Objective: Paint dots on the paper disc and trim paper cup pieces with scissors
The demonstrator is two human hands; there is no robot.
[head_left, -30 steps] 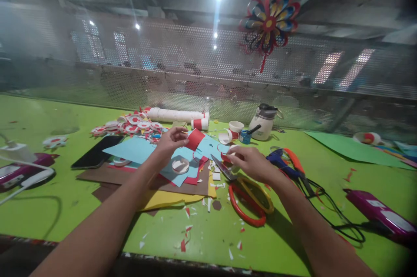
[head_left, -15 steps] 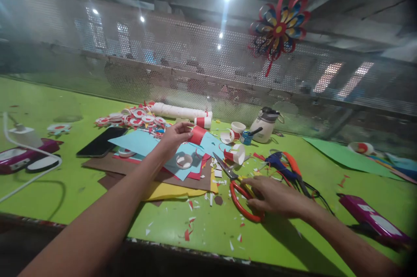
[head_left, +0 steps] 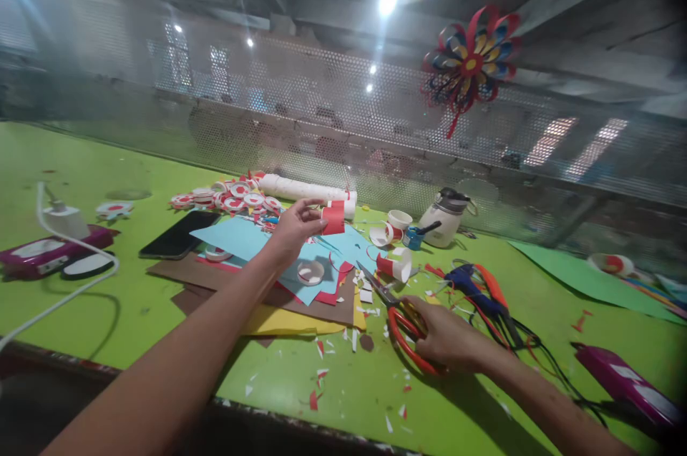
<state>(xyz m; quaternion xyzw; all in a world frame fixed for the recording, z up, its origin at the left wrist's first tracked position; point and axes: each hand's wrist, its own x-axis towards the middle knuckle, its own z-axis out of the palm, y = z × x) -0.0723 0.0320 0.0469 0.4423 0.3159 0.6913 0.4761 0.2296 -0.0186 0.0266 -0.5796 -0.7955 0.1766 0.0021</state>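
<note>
My left hand [head_left: 295,230] pinches a red paper cup piece [head_left: 333,218] between thumb and fingers, above sheets of light blue paper [head_left: 236,234]. My right hand [head_left: 443,331] is closed around the orange-red handles of a pair of scissors [head_left: 400,320]. The blades are slightly apart and point away from me, toward the blue paper. Just beyond the blades, a red and white paper cup [head_left: 396,265] lies on its side. A white paper ring [head_left: 310,272] rests on the blue sheets. Brown paper [head_left: 215,282] and yellow paper [head_left: 284,320] lie beneath them.
Paper scraps [head_left: 320,374] litter the green table [head_left: 177,341]. A glue gun [head_left: 483,295] with its cable lies right of my right hand. Cut cup rims [head_left: 236,195], a white roll [head_left: 305,189], a phone [head_left: 179,234] and a jug [head_left: 443,220] stand or lie farther back.
My right hand has gone from reaching over the scissors handles to gripping them. My left hand has raised the red cup piece slightly and turned it. The whole view has shifted a little.
</note>
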